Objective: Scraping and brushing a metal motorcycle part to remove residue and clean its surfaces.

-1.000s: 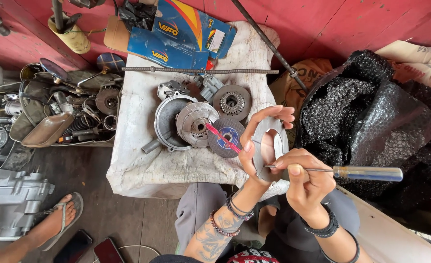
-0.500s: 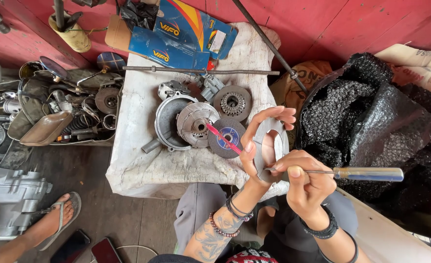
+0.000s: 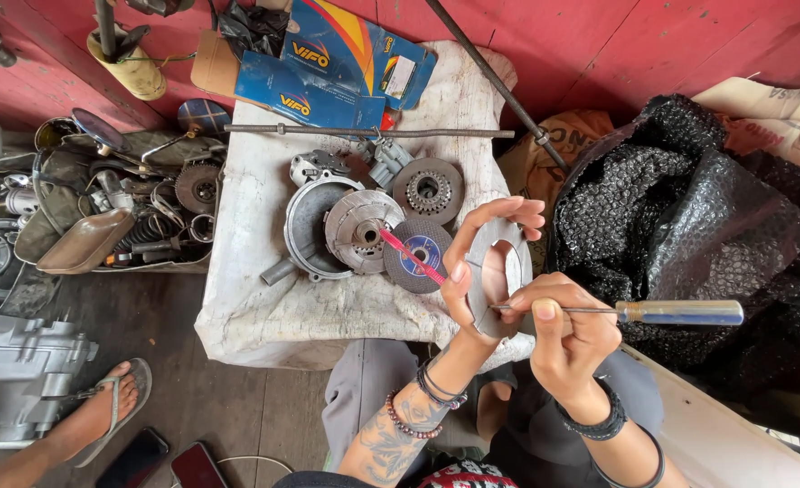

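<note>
My left hand [image 3: 477,262] holds a flat grey metal ring plate [image 3: 499,271] upright by its rim, thumb on the near side and fingers curled over the top. My right hand [image 3: 563,339] grips a screwdriver [image 3: 680,313] with a pale clear handle. Its thin shaft points left and its tip rests on the plate's face. Just left of the plate, a pink-handled tool [image 3: 411,255] lies across a grey abrasive disc [image 3: 418,256] on the cloth-covered table [image 3: 255,298].
Clutch parts lie on the cloth: a round housing [image 3: 305,226], a drum [image 3: 362,230] and a toothed disc [image 3: 428,190]. A long rod [image 3: 364,132] and blue box [image 3: 328,68] sit behind. Black bubble wrap [image 3: 689,208] is right, a parts tray [image 3: 120,217] left, another person's sandalled foot [image 3: 102,411] below.
</note>
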